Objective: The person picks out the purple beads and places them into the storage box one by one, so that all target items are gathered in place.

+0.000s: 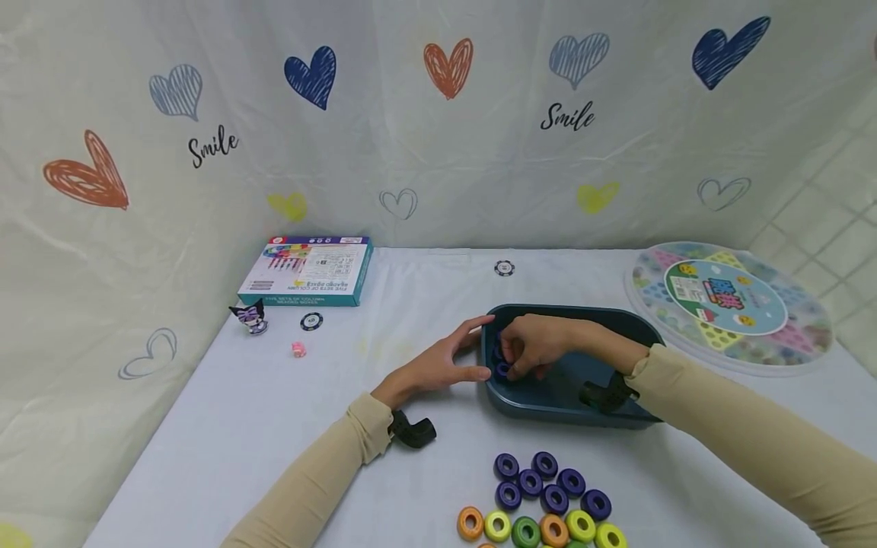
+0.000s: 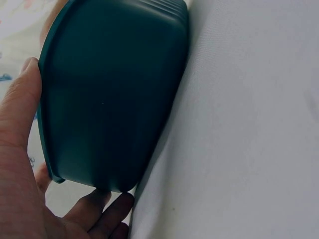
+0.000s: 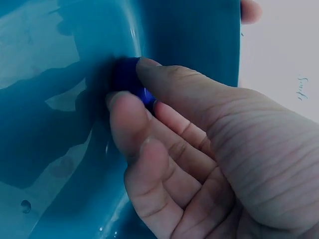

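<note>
A dark teal tub (image 1: 575,415) stands on the white-covered table. My right hand (image 1: 537,342) reaches inside its left end and pinches a purple ring (image 1: 502,370) between thumb and fingertips, down by the tub's wall. In the right wrist view that ring (image 3: 128,75) looks deep blue, with the thumb on one side. Another purple ring (image 1: 499,348) shows partly beside the fingers. My left hand (image 1: 438,365) spreads around the tub's left end, its fingers extended. From the left wrist, the thumb touches the rim of the tub (image 2: 109,94) and other fingertips rest low against its side.
In front of the tub lie several purple rings (image 1: 530,483), then orange, yellow (image 1: 497,525) and green ones (image 1: 526,532). A boxed set (image 1: 308,270), small figurine (image 1: 252,317), pink piece (image 1: 298,349) and two chips (image 1: 311,321) lie leftward and behind. A round patterned board (image 1: 729,304) sits right.
</note>
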